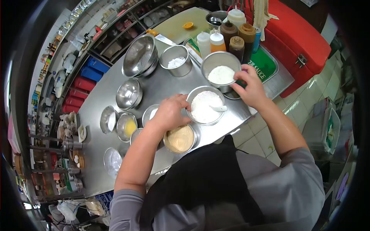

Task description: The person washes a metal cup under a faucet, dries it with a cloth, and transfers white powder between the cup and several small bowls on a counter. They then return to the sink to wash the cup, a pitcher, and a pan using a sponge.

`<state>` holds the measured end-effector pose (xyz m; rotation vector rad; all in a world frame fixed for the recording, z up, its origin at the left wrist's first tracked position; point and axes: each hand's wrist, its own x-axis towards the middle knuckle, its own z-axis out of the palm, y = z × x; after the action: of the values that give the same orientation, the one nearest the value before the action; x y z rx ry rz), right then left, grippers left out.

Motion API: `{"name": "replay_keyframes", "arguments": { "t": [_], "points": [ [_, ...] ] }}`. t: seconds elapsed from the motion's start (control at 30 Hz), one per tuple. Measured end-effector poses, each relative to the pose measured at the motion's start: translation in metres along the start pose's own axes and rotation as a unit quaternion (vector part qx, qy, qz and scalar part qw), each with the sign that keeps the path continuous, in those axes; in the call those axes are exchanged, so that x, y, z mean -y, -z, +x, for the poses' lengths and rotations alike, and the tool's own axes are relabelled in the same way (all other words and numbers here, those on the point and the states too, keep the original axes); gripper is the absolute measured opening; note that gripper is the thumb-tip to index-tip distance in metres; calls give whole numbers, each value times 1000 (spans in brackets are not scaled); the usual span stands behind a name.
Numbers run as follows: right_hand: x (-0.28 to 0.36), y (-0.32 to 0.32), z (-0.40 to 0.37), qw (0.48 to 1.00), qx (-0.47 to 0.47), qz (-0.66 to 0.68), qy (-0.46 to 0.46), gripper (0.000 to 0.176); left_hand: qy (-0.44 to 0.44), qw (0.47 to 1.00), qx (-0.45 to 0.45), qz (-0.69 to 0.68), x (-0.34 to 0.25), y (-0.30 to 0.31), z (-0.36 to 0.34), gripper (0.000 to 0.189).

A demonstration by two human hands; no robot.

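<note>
My right hand (249, 85) grips the rim of a metal container (221, 69) with white powder in it, beside the squeeze bottles. Below it stands a steel bowl (207, 105) of white powder, with a white spoon (218, 108) resting inside. The fingers of my left hand (172, 111) are curled at the left rim of that bowl. Just under my left hand is a container of tan powder (180, 138). A smaller bowl with something white (153, 112) is partly hidden behind my left hand.
Steel bowls (129, 93) stand on the metal table (94, 134), one with yellow liquid (130, 128). A colander (140, 56), a pot of white powder (176, 62), a knife (165, 39) and sauce bottles (228, 32) are farther back. A red cooler (293, 38) is at the right.
</note>
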<state>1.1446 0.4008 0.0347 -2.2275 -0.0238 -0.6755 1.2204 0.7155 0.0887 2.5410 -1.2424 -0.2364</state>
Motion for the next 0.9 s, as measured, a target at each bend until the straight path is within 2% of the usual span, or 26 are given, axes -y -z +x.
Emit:
{"name": "replay_keyframes", "arguments": {
  "t": [0.2,0.3,0.4,0.43,0.53,0.67,0.8,0.83,0.87,0.9],
  "points": [
    [6,-46,35,995,41,84,17,25,19,999,47,-2,-13,7,-2,49],
    [3,-66,42,988,81,128,11,24,19,999,27,14,-9,-2,-5,52],
    [-7,-80,44,987,81,134,35,23,23,999,36,-1,-9,-3,-6,52],
    [-13,-86,46,991,47,95,80,20,27,999,30,5,-10,-4,-7,52],
    [-10,-90,55,983,81,167,8,18,31,999,13,10,-14,-6,-7,52],
    [-13,-91,60,984,130,119,27,21,33,999,-4,14,-14,-9,-5,53],
    [-23,-69,62,996,67,-4,58,21,54,998,32,-4,-23,1,-4,54],
    [-15,-55,58,998,55,24,10,23,43,999,23,-1,-20,-2,-4,53],
    [-10,-44,50,998,26,48,7,23,37,999,10,1,-17,-7,-3,53],
    [-22,-40,43,993,42,103,-45,21,35,999,-5,2,-14,-13,-4,52]
  ]
}}
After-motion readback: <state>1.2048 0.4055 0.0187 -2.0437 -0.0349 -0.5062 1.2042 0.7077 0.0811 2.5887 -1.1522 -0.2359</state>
